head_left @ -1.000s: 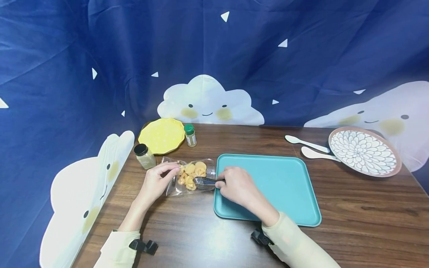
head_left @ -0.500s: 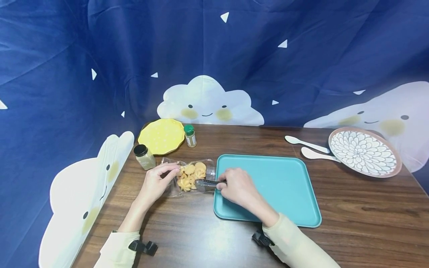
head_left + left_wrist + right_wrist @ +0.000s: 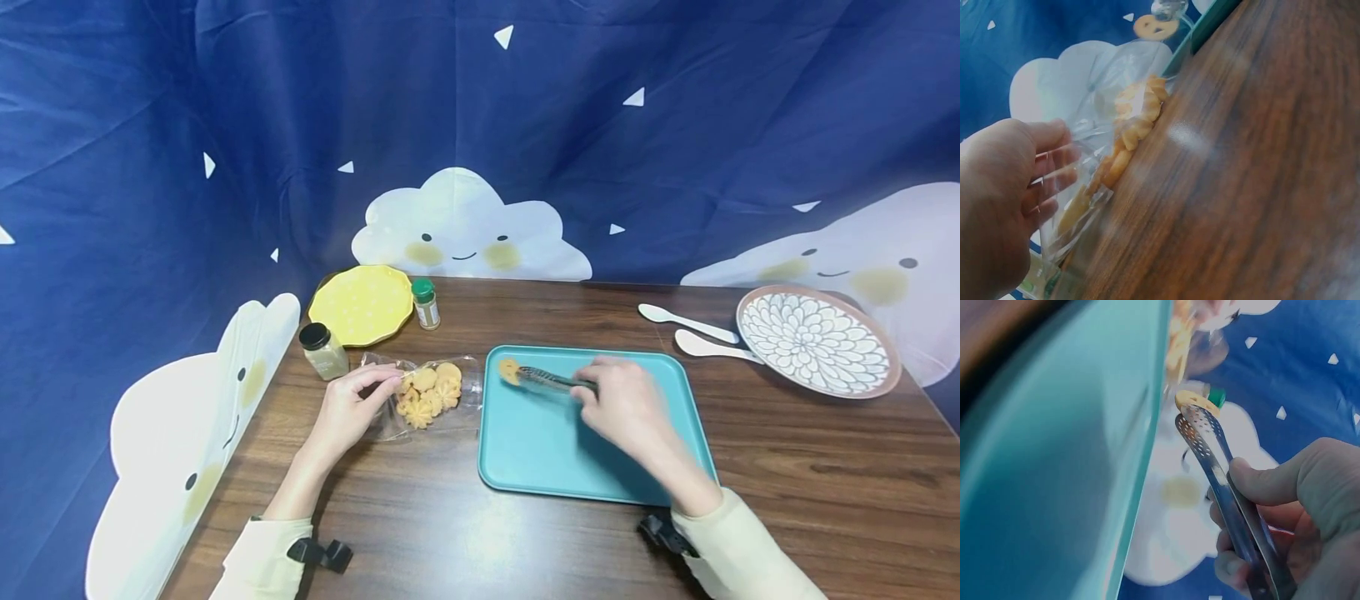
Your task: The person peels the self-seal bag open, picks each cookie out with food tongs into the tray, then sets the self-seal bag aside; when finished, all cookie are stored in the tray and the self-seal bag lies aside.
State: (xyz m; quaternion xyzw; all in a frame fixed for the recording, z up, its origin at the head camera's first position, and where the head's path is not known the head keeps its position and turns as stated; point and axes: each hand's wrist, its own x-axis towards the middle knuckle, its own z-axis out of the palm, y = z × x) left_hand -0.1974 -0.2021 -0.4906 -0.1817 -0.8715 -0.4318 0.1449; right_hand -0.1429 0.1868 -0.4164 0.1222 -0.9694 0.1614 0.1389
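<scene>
From the head camera: in the left hand (image 3: 347, 408), pinched between thumb and fingers, the left edge of a clear bag (image 3: 470, 385). Crinkled, glossy and see-through, laid on the wooden table (image 3: 420, 521) just beside the left side of a turquoise tray (image 3: 525, 450). Inside, a small heap of golden cookies (image 3: 429, 393): some smooth and round, some ridged like flowers, one star-like near the bag's lower edge. In the right hand (image 3: 626, 404), slightly blurred, a firm grip on metal tongs (image 3: 551, 380) with perforated ends aimed left. Between those ends, over the tray's far left corner, a single cookie (image 3: 509, 372), more orange than the heap and marked with small dark gaps.

From the left wrist: fingers partly visible through shiny film, cookies in a slanting row, deep golden and ridged. Beyond the bag, near the tray's edge, the single cookie again: flat, rounded, pierced with holes.

From the right wrist: thumb on one arm of the tongs, fingers round the other, perforated ends on the single cookie. Light tan here, partly hidden by metal. Behind, a green cap (image 3: 1217, 397) and, blurred, bag and heap.
</scene>
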